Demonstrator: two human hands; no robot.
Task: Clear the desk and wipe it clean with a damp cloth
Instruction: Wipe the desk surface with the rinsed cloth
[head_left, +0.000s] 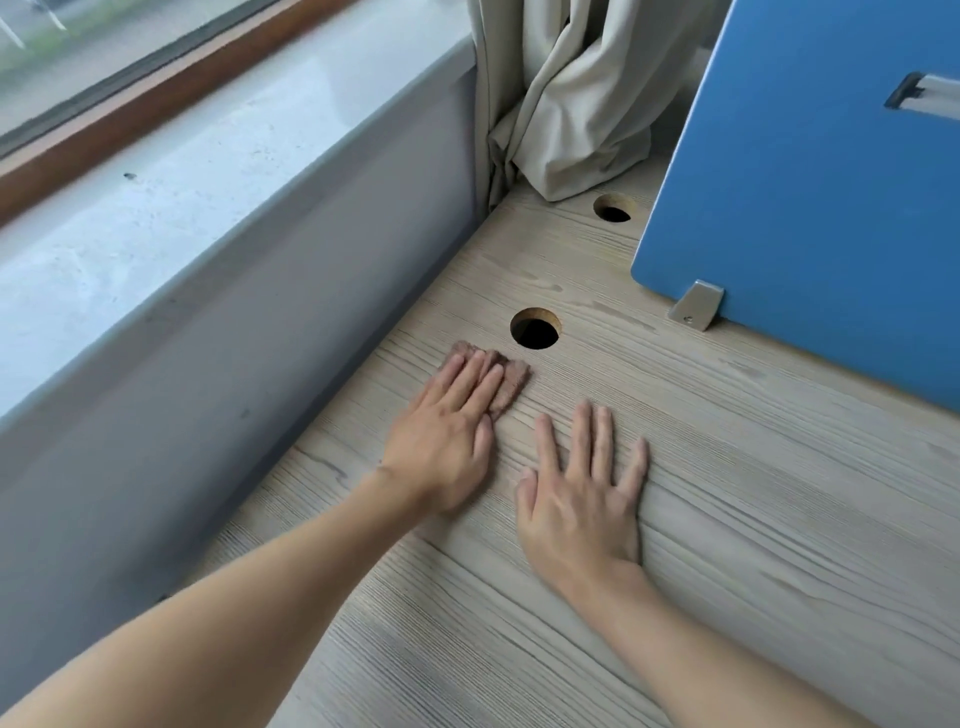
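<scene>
Beside the cable hole (535, 328), left hand (447, 431) flat on cloth (511, 382).
Right hand (582, 499) spread, empty, on desk (753, 467); soft, limp cloth likely bunches, so press its middle.

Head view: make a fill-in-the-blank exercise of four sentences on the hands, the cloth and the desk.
1. The left hand presses a small fuzzy cloth, coloured ____, flat on the pale wood-grain desk.
2. The right hand lies flat on the desk and holds ____.
3. The desk has ____ round holes in it.
4. The upright flat panel on the desk is coloured ____.
Missing words: brown; nothing; two; blue.
</scene>
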